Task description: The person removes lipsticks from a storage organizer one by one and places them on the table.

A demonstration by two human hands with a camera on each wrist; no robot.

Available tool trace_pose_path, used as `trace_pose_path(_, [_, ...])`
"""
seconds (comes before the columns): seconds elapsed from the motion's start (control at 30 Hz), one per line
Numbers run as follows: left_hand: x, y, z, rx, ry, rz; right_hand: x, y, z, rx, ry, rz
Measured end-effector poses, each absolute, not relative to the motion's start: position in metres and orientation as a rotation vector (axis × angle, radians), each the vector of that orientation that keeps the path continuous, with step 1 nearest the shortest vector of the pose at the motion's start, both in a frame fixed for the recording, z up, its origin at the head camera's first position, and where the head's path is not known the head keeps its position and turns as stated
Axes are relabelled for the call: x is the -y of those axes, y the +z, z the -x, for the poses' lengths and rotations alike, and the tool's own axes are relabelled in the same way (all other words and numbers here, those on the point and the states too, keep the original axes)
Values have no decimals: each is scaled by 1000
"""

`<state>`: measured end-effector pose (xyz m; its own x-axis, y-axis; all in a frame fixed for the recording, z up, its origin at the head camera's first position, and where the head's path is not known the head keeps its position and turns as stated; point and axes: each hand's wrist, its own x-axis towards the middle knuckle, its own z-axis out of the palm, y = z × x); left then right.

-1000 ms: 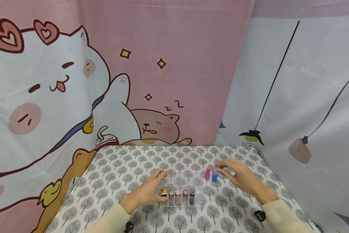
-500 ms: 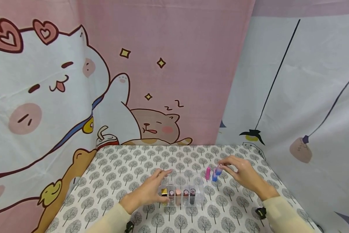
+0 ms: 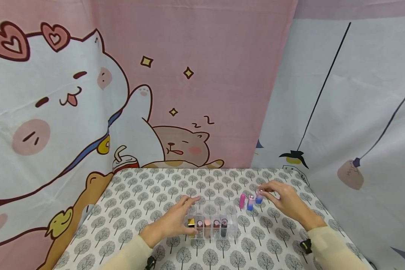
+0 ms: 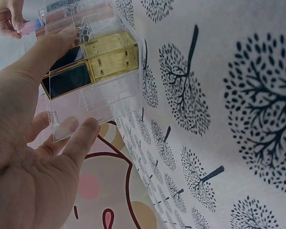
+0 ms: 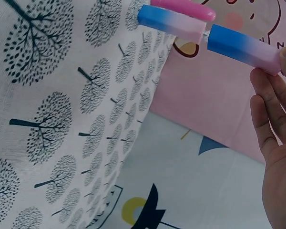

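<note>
My left hand grips the left end of a clear plastic lipstick organizer, thumb in front and fingers behind. Several lipsticks stand in its compartments, among them a gold-and-black one close to the thumb. My right hand pinches a blue-and-pink lipstick by its pink end, blue end down, raised off the table. A matching blue-and-pink lipstick stands upright on the cloth just left of it. Left of that one stands a bright pink lipstick.
A white cloth with grey tree prints covers the table. Behind the table hangs a pink cartoon-cat curtain, and a pale curtain hangs along the right side. The organizer's right end has a compartment without a lipstick.
My right hand has shifted to the right with the pinched lipstick, away from the standing blue-and-pink one, which now shows separately. My left hand has stayed on the organizer.
</note>
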<state>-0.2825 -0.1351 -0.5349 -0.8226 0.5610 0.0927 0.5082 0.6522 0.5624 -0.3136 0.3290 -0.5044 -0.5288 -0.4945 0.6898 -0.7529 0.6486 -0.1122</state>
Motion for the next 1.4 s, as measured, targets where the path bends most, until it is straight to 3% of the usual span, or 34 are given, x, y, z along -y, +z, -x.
trace_pose_path(1.4, [134, -534, 280, -2781, 911, -867, -348, -546, 341, 2459, 618, -747])
